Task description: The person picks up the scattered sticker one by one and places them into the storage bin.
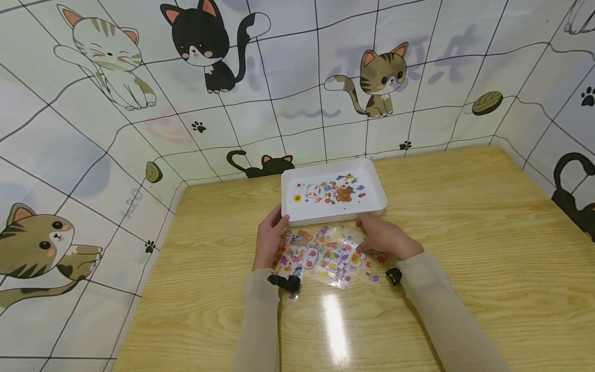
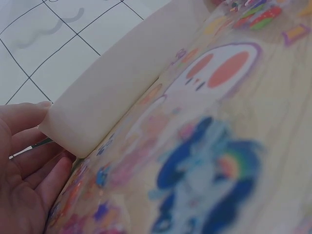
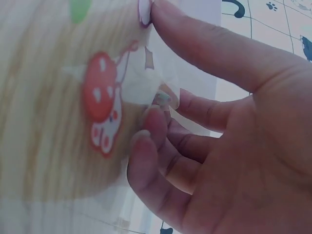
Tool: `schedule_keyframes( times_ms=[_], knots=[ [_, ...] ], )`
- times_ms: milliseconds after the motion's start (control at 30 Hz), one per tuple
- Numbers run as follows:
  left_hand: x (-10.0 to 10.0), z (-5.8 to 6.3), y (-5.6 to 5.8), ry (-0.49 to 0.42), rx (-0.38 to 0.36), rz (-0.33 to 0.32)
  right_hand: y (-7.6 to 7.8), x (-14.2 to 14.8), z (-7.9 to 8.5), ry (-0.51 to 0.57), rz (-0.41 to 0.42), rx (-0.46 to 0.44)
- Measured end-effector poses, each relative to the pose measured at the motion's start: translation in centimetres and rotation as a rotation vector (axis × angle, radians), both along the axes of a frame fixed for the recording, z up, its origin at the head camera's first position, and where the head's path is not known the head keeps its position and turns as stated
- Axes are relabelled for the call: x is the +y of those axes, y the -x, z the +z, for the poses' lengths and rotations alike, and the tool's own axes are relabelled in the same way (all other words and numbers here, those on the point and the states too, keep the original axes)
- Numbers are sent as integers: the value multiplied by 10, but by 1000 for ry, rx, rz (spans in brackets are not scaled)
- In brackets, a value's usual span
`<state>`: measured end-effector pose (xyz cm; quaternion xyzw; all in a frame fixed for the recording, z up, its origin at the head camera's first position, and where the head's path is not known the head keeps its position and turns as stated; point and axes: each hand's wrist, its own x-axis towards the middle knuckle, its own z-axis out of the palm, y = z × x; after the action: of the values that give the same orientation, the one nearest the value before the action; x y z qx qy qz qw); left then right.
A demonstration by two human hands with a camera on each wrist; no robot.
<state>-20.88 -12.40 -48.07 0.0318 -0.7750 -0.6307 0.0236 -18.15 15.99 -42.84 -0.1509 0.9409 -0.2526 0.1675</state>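
Presently, the left hand (image 1: 268, 237) holds the near left corner of a shallow white rectangular tray (image 1: 316, 211), with the thumb at its rim and the other fingers bent around the outside of the corner. The tray stands on a light wooden table (image 1: 204, 299), close to a white wall covering (image 1: 297, 124) which has black grid lines and cartoon cats. On the floor of the tray there are many small colourful pictures, among them a brown bear (image 1: 344, 194). Just before the tray, between the two hands, lie clear plastic sticker sheets (image 1: 321, 264), which overlap and carry purple words "good night" (image 1: 341, 269); in the left wrist view they show also a blue pony-like figure (image 2: 204, 180), rather blurred. The right hand (image 1: 388, 237) is at the right edge of these sheets, near the tray's front wall; its fingers are bent and its thumb stands apart from them. It touches the clear film, but whether it pinches it I cannot tell. Both arms wear beige sleeves (image 1: 262, 325).
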Motion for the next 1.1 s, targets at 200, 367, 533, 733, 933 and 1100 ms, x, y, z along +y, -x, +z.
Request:
schedule_keyframes(
  times_ms=[200,367,533,733,933,1100],
  knots=[
    [1,0,-1,0,7,1,3,0,0,44,15,-19],
    [1,0,-1,-5,2,2,4,1,-2,16,30,-13],
    [2,0,-1,-6,-8,5,4,2,-1,52,23,-23],
    [0,2,-1,7,-24,12,3,1,0,111,-20,-85],
    [0,2,-1,2,-7,11,3,1,0,117,-47,-60],
    [0,3,-1,-20,-7,-3,3,1,1,129,-70,-70]
  ],
)
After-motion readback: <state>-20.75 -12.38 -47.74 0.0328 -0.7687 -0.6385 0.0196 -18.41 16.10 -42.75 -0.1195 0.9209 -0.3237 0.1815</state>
